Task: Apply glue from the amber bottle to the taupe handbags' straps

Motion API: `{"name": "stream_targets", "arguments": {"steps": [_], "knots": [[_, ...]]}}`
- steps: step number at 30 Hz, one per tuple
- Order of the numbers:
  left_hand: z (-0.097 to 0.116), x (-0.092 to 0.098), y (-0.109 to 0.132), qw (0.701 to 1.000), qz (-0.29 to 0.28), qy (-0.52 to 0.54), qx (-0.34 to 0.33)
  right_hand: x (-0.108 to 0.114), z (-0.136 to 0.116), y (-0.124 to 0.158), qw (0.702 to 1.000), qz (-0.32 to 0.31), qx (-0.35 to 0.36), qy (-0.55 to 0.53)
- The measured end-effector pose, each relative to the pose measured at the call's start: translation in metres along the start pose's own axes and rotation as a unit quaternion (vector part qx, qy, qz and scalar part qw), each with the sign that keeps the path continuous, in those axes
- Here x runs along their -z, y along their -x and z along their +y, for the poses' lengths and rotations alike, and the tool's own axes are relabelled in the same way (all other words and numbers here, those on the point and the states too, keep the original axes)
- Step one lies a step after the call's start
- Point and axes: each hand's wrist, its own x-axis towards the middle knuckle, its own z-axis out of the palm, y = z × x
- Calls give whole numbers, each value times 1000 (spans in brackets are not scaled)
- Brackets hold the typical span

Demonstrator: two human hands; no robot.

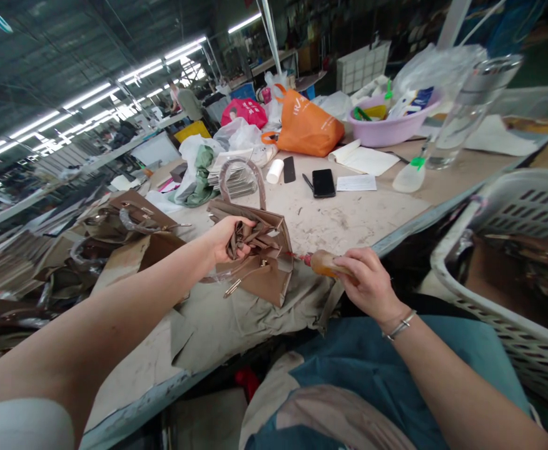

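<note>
A small brown leather handbag [267, 262] with a plastic-wrapped handle stands on a grey cloth [236, 319] at the near table edge. My left hand [229, 236] is closed on the bag's top flaps, holding it upright. My right hand [368, 281] is closed round a small amber squeeze bottle [323, 262], whose red nozzle touches the bag's right side. A silver bangle sits on my right wrist.
More brown handbags [128, 219] pile at the left. A white plastic basket [513, 262] of bags stands at the right. Farther back lie two black phones [323, 182], an orange bag [304, 128], a lilac basin [389, 128] and a clear bottle [466, 112].
</note>
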Motion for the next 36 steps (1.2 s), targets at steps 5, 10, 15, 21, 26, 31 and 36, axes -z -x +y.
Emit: {"name": "stream_targets", "arguments": {"steps": [5, 10, 15, 21, 26, 31, 36], "knots": [[0, -3, 2, 1000, 8, 4, 4, -5, 3, 5, 998, -58, -13, 0], [0, -3, 0, 1000, -12, 20, -5, -7, 1, 8, 997, -63, -39, -16], [-1, -2, -3, 1000, -19, 12, 1, -5, 0, 10, 998, -53, -38, -9], [-1, 0, -3, 1000, -1, 22, 3, 2, -3, 6, 1000, -14, -25, 10], [-1, 0, -2, 1000, -5, 17, 4, 5, -3, 0, 999, 7, -33, 0], [-1, -1, -4, 1000, -8, 11, -5, 8, -3, -1, 999, -11, -42, 4], [0, -4, -2, 1000, 1, 6, -9, 6, -7, -1, 999, 25, -48, 8]]}}
